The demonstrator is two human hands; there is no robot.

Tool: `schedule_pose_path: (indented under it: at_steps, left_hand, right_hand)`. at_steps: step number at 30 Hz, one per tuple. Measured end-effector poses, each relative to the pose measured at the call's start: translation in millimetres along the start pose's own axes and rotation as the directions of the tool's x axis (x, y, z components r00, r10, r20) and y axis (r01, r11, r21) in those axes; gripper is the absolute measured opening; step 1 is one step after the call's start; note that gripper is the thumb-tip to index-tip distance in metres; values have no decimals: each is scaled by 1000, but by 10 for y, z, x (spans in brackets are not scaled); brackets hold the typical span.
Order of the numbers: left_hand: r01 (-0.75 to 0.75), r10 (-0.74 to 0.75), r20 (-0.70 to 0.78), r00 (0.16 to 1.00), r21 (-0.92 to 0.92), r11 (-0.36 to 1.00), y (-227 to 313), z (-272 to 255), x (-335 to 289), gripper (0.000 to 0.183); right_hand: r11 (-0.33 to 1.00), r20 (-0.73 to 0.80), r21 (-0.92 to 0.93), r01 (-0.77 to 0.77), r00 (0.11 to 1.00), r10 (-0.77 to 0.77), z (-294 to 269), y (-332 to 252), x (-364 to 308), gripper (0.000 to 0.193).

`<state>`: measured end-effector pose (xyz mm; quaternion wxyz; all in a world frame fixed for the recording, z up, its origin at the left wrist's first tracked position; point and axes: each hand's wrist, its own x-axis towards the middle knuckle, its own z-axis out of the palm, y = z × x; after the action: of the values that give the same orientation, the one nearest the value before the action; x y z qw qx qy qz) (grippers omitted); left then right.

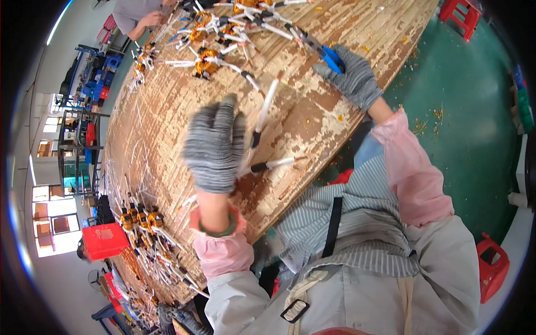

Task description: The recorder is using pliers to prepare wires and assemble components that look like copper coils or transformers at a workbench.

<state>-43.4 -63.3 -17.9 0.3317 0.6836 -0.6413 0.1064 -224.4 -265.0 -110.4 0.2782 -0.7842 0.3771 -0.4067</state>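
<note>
One right hand [355,78], upper right, has its grip wrapped round a blue-handled tool [333,60]; left hand [215,146], centre-left, beside white, black-banded leads [266,109], grip too blurred to tell!

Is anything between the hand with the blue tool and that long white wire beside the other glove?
Nothing visible: only worn tabletop shows between the right hand, with its blue-handled tool, and the long white wire beside the left hand. Another lead lies left of its tip, outside that gap.

Workshop: scarred bench [312,114], apparent storage racks [81,147]
</note>
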Motion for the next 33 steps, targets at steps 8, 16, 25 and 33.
schedule_pose_path:
  at_steps: [8,16,25,33]
  left_hand:
    - [58,16,61,998,-783,-619,92,-940,-33,43]
    - [263,330,118,937,-858,-440,434,-657,-70,59]
    - [-162,183,-95,978,197,967,534,-670,-134,43]
    - [-196,-192,-138,971,-927,-321,395,-1349,-197,39]
  right_hand:
    - [996,34,86,-8,999,6,-4,43,32,69]
    - [999,53,-24,-22,998,23,-19,40,52,71]
    - [977,38,211,-10,999,2,58,141,45,65]
    - [967,136,247,-57,990,23,1,82,37,65]
